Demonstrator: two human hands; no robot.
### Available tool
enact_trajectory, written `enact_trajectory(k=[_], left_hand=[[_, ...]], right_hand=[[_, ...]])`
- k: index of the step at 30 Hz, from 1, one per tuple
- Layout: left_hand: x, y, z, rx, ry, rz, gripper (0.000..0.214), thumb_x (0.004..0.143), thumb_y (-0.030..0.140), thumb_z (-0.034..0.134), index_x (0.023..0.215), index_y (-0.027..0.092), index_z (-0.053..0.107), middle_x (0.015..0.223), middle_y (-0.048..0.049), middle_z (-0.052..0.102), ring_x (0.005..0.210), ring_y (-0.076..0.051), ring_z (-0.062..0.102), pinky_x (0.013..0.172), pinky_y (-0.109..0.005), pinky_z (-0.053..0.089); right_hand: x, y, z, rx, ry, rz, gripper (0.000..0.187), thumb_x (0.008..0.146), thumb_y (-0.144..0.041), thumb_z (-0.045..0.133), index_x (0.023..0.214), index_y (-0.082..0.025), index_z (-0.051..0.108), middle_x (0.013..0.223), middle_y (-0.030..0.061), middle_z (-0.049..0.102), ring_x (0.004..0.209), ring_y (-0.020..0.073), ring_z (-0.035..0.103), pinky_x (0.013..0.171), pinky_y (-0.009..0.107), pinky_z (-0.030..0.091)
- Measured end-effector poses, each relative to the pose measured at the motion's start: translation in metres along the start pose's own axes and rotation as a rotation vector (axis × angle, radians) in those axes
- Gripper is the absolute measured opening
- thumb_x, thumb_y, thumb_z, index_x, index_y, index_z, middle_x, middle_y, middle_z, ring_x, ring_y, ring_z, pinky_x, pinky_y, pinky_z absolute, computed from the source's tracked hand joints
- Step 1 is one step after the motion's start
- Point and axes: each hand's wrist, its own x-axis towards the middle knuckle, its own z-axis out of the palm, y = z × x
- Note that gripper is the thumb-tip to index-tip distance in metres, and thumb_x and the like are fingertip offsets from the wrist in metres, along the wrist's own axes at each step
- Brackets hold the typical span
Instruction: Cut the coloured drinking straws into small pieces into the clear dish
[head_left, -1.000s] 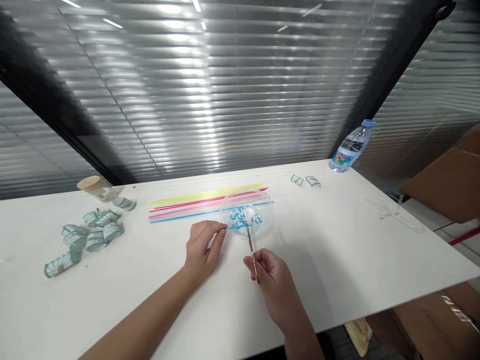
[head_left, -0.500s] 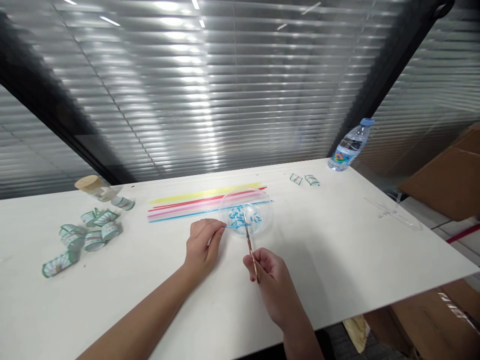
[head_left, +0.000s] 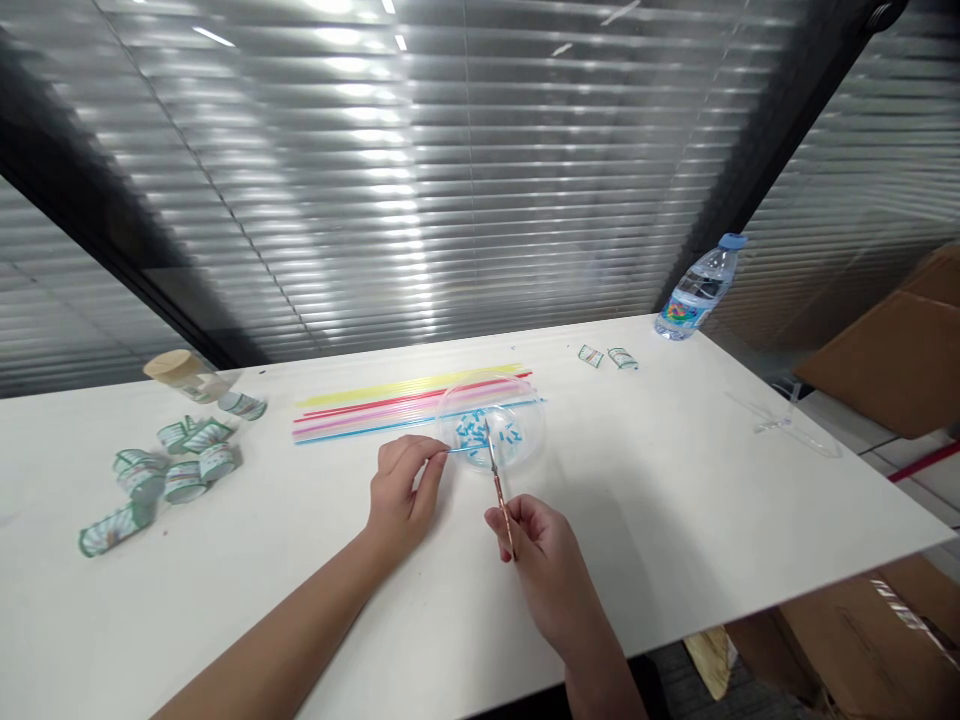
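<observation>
Between thumb and fingers, my left hand (head_left: 409, 487) pinches a thin blue straw (head_left: 463, 450) whose free end reaches over a clear plastic bowl (head_left: 531, 440). My right hand (head_left: 541, 550) grips a pair of scissors (head_left: 498, 485) with copper-coloured handles. The blades point away from me over the bowl and meet the straw near its end; whether they are fully closed is hard to make out. Several short blue straw pieces (head_left: 472, 432) lie in the bowl. Behind and left of it, long yellow, red, pink and blue straws (head_left: 375, 412) lie side by side.
Several green-and-white paper-like rolls (head_left: 185, 480) and a jar with a wooden-looking lid (head_left: 180, 372) are at the left. Two small printed pieces (head_left: 621, 358) lie at the back. A water bottle (head_left: 697, 292) stands at the back right corner. Cardboard boxes (head_left: 862, 640) sit beyond the right edge.
The blue straw's end past the scissor blades looks shorter now. The hands hold almost the same place; the whole view has shifted slightly.
</observation>
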Motion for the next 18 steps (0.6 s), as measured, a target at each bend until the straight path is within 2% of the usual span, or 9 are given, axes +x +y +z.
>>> enact_trajectory(k=[8,18], left_hand=[[0.0011,0.0016,-0.0001,-0.001,0.006,0.001,0.013,0.09,0.013,0.051,0.094,0.021,0.06,0.081,-0.0004,0.067,0.078,-0.014,0.061,0.076,-0.031,0.044],[-0.0025,0.0016,-0.0003,-0.006,-0.014,0.047,0.016,0.087,0.01,0.052,0.097,0.021,0.06,0.083,-0.001,0.067,0.079,-0.014,0.061,0.077,-0.031,0.043]], right_hand=[[-0.0018,-0.0025,-0.0002,0.044,-0.023,0.002,0.047,0.083,-0.061,0.056,0.065,-0.019,0.044,0.059,-0.0042,0.041,0.055,0.0105,0.032,0.053,0.026,0.026],[-0.0052,-0.0084,-0.0012,-0.043,-0.067,0.004,0.047,0.082,-0.06,0.059,0.066,-0.019,0.044,0.059,-0.004,0.046,0.055,0.0097,0.035,0.051,0.025,0.023]])
